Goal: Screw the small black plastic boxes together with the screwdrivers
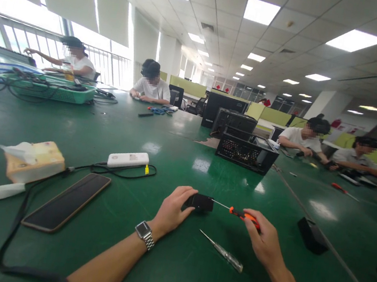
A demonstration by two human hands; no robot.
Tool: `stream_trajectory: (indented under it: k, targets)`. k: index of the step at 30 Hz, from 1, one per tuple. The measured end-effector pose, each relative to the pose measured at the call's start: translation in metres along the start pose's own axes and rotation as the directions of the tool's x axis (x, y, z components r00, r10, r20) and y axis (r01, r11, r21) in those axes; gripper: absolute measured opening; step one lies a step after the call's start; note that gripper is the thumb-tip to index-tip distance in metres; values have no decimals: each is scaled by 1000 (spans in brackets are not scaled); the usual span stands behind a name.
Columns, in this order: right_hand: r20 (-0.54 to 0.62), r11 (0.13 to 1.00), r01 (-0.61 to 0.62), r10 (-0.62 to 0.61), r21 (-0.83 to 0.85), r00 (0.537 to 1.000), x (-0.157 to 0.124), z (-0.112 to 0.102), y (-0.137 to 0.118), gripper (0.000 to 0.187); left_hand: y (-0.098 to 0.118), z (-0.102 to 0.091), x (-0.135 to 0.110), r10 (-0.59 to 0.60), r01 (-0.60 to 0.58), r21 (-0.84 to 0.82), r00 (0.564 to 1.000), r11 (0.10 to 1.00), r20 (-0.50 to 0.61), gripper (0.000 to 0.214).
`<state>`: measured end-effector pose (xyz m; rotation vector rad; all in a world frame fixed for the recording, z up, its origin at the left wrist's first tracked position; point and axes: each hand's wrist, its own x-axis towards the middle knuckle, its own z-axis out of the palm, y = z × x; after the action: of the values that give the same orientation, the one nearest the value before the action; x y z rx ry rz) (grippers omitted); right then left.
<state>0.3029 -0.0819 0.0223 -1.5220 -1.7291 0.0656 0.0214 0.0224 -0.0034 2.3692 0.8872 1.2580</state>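
Note:
My left hand [174,209], with a watch on its wrist, grips a small black box-shaped part [203,203] just above or on the green table. In my right hand [261,236] is a screwdriver [245,216] with an orange and black handle. Its thin shaft points left, and the tip meets or nearly meets the part's right upper edge; I cannot tell which. Below the two hands lies a second screwdriver [225,255] with a clear handle, its tip toward the upper left. What exactly the black part is cannot be made out.
A phone [66,202], a white power bank [128,159] with a cable and a tissue pack [34,162] lie on the left. To the right sits a black block [313,235]. Computer cases [247,151] and a green basket [49,90] of cables stand farther back. Several people work around the table.

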Motion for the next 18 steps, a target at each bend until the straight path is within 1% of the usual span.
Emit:
stream_trajectory:
  k: [2, 3, 5, 8, 10, 13, 18]
  targets:
    - [-36, 1000, 25, -25, -1, 999, 0, -1, -4, 30, 1, 0, 0, 15, -15, 5, 1000, 1000, 11, 45]
    - [-51, 1000, 17, -17, 6, 999, 0, 0, -4, 30, 1, -1, 0, 17, -17, 7, 1000, 1000, 11, 45]
    - [-54, 998, -42, 44, 43, 998, -2, 2, -4, 30, 1, -1, 0, 15, -15, 10, 1000, 1000, 6, 45]
    - [-63, 975, -156, 168, 155, 984, -5, 7, -2, 29, 1, -1, 0, 5, -5, 8, 1000, 1000, -2, 43]
    - [-86, 956, -171, 197, 239, 977, -7, 11, -2, 29, 0, -1, 0, -10, 10, 7, 1000, 1000, -14, 42]
    - [-68, 949, -138, 164, 284, 984, -9, 16, -3, 29, -2, 1, -1, -29, 29, 0, 999, 1000, -27, 39]
    - [-13, 971, -100, 105, 219, 994, -10, 20, -8, 29, -1, 1, -1, -27, 27, -9, 999, 1000, -29, 39]
